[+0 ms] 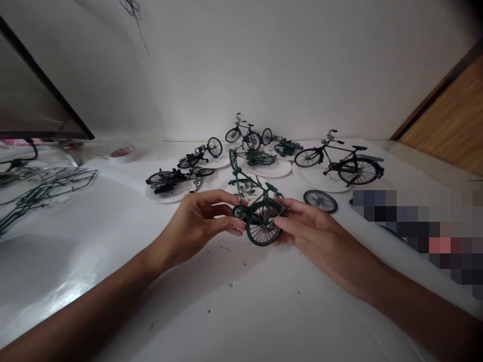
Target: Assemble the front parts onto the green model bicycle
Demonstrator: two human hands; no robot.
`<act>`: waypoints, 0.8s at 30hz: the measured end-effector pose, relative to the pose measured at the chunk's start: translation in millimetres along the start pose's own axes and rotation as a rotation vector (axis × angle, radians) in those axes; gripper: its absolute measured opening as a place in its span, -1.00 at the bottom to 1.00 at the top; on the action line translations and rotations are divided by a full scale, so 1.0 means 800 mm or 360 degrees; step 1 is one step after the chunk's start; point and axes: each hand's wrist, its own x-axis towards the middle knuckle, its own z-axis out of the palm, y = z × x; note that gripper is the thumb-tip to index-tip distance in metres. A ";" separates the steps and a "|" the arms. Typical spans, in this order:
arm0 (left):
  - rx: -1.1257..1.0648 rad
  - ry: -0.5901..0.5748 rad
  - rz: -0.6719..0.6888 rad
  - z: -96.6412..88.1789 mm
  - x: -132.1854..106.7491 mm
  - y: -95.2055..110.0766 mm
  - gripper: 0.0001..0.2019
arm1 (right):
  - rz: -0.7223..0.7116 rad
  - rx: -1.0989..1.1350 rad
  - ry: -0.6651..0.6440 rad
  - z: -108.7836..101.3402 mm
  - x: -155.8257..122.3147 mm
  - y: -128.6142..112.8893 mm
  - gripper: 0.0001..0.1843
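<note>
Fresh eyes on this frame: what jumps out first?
The green model bicycle at centre, between left grip and right grip. Next, the upright black bicycle at right, beyond a loose wheel lying flat. Then the dark-edged screen, upper left.

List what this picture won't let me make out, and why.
All in the head view:
Right hand: some fingertips, apparently hidden by the held green bicycle.
Small parts behind that bicycle: too small, partly covered by it.
Dark-edged panel: cut off by the left edge.
Pixelated patch: contents obscured by the blocks.
Table specks: too small to identify.
</note>
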 end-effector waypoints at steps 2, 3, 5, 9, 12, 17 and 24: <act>-0.0030 -0.0035 0.0006 0.001 -0.001 -0.001 -0.81 | 0.0026 -0.0013 -0.0014 0.001 -0.001 0.000 -0.68; -0.0035 -0.0048 0.0006 0.001 -0.001 -0.001 -0.80 | 0.0041 -0.0037 -0.0018 0.001 -0.001 0.001 -0.66; 0.0004 -0.0088 -0.0002 0.001 -0.002 -0.001 -0.77 | 0.0056 -0.0094 -0.0012 0.002 -0.002 0.001 -0.63; 0.0188 -0.0213 0.0056 -0.004 -0.005 0.006 -0.59 | 0.0015 -0.0202 0.0009 0.002 -0.003 0.001 -0.61; 0.0188 -0.0171 0.0215 -0.009 -0.005 0.012 -0.62 | 0.0049 -0.0315 -0.0045 0.003 -0.004 -0.002 -0.62; 0.0197 -0.0013 0.0226 -0.011 -0.005 0.011 -0.84 | 0.0002 -0.0451 -0.0063 0.007 -0.012 -0.014 -0.61; 0.0460 -0.0206 0.0189 -0.022 0.001 0.016 -0.77 | 0.0329 -0.0463 -0.0674 0.011 -0.027 -0.034 -0.72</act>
